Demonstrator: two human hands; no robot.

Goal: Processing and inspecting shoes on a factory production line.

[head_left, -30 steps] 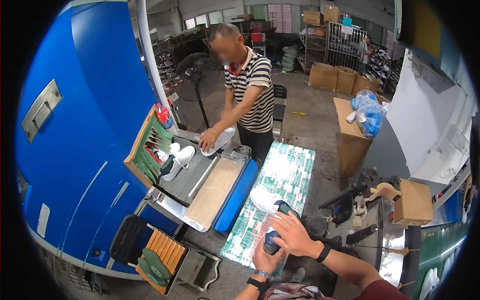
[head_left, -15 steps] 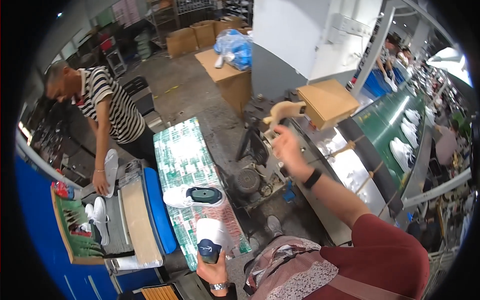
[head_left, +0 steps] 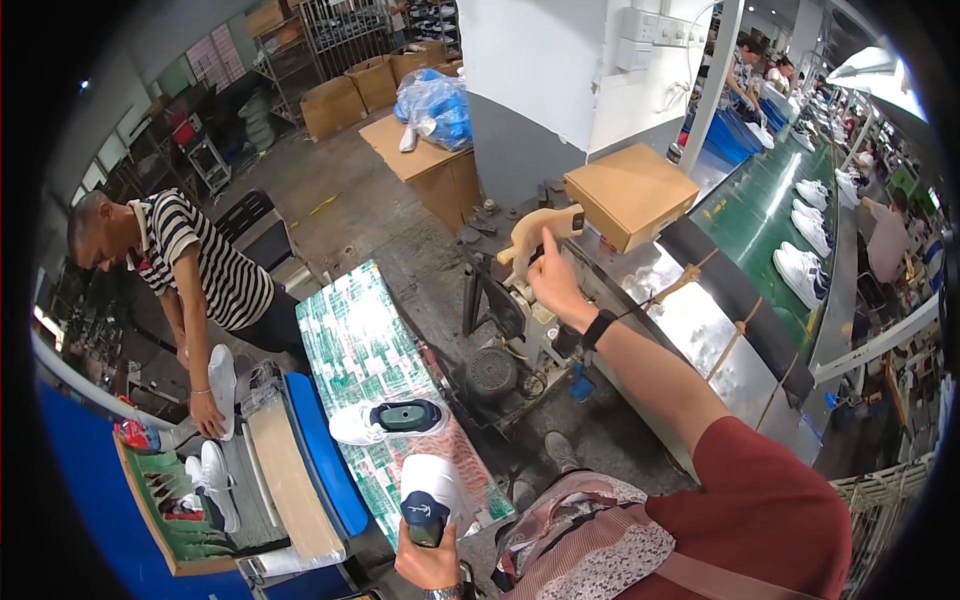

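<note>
A white sneaker with a dark navy heel (head_left: 432,478) is in my left hand (head_left: 427,562), fingers wrapped round its heel end, over the near end of the bench. Beside it, another white sneaker (head_left: 352,424) with a dark green inside lies on the bench (head_left: 348,300), which has a green-and-white patterned cover. My right hand (head_left: 556,282) is stretched out to a cream-coloured curved machine part (head_left: 528,240). Its index finger points up against or just in front of that part; I cannot tell if they touch. Nothing shows in this hand.
A cardboard box (head_left: 632,190) sits beyond my right hand. On the right, a green conveyor (head_left: 745,215) carries several white shoes. A motor (head_left: 492,374) stands below the machine. At the left, a person in a striped shirt (head_left: 225,265) handles a shoe (head_left: 222,385) above a green-lined tray (head_left: 150,490).
My right hand has moved slightly left and its index finger now shows extended at the cream part. My left hand keeps the sneaker. The whole view has shifted a little.
</note>
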